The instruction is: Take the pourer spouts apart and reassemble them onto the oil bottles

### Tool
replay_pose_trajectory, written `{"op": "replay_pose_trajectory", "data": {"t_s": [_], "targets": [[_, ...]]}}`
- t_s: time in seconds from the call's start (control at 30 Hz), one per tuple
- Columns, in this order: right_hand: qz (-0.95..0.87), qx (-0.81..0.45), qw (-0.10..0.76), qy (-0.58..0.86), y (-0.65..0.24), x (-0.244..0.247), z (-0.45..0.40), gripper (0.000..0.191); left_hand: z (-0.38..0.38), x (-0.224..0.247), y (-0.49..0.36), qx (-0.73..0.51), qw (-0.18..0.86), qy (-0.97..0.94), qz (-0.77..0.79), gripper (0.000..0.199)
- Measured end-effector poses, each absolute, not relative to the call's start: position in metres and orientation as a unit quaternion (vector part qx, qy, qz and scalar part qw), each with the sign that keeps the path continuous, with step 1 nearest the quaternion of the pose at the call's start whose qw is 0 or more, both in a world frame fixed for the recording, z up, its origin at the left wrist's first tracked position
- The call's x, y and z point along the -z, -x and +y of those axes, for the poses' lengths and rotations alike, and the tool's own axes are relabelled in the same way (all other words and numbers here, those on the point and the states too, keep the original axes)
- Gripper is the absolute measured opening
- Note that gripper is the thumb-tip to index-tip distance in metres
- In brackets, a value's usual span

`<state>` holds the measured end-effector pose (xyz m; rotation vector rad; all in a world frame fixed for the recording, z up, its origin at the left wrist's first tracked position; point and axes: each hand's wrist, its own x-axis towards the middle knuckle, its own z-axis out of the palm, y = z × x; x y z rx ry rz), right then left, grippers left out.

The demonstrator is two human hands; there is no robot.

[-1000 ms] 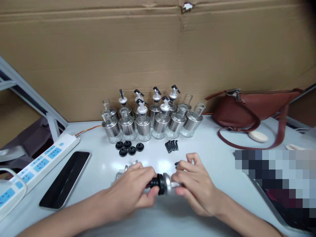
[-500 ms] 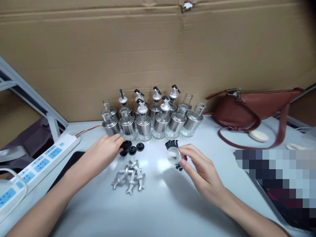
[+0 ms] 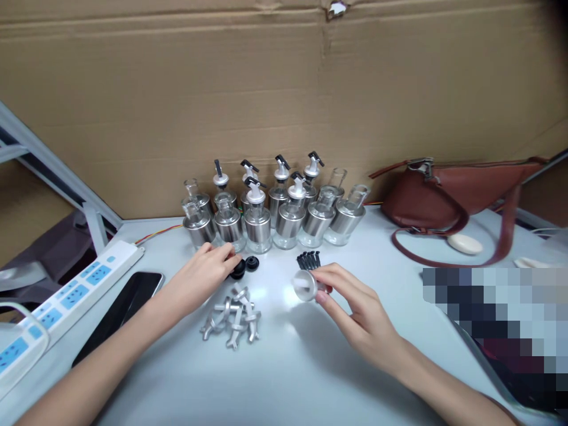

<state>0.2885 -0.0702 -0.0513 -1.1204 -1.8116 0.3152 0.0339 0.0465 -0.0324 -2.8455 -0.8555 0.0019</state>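
My left hand (image 3: 212, 265) reaches into a small group of black ribbed stoppers; its fingers are curled down onto a black stopper (image 3: 238, 270) and hide most of the others. Another black stopper (image 3: 252, 263) lies just to the right. Between thumb and fingers, my right hand (image 3: 350, 299) pinches a silver pourer spout (image 3: 305, 286), its round cup-like end facing me. Behind this spout lie several small black levers (image 3: 307, 259). A pile of silver pourer spouts (image 3: 233, 318) rests nearer to me, below my left hand.
Rows of glass bottles with metal sleeves (image 3: 258, 225) stand at the back, several topped with pourers. A power strip (image 3: 66, 307) and a phone (image 3: 119, 313) lie left. A brown bag (image 3: 479, 189) and a white oval object (image 3: 464, 244) are right. Cardboard (image 3: 284, 89) rises behind.
My left hand has moved right across the black stoppers, and more of the phone shows. My right hand has shifted slightly left with the spout, which has turned a little.
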Motion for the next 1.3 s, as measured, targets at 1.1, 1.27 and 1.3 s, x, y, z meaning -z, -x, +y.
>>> {"op": "replay_pose_trajectory", "data": {"t_s": [1.1, 1.27, 1.3], "targets": [[-0.83, -0.294, 0.101, 0.463, -0.274, 0.061, -0.077, 0.061, 0.037, 0.024, -0.031, -0.014, -0.047, 0.927, -0.372, 0.042], [-0.842, -0.301, 0.091, 0.439, -0.271, 0.06, -0.077, 0.058, 0.012, 0.011, -0.043, -0.02, -0.221, 0.944, -0.246, 0.091], [-0.843, -0.303, 0.093, 0.435, -0.271, 0.061, -0.077, 0.055, 0.009, 0.014, -0.045, -0.041, -0.233, 0.946, -0.22, 0.099]]}}
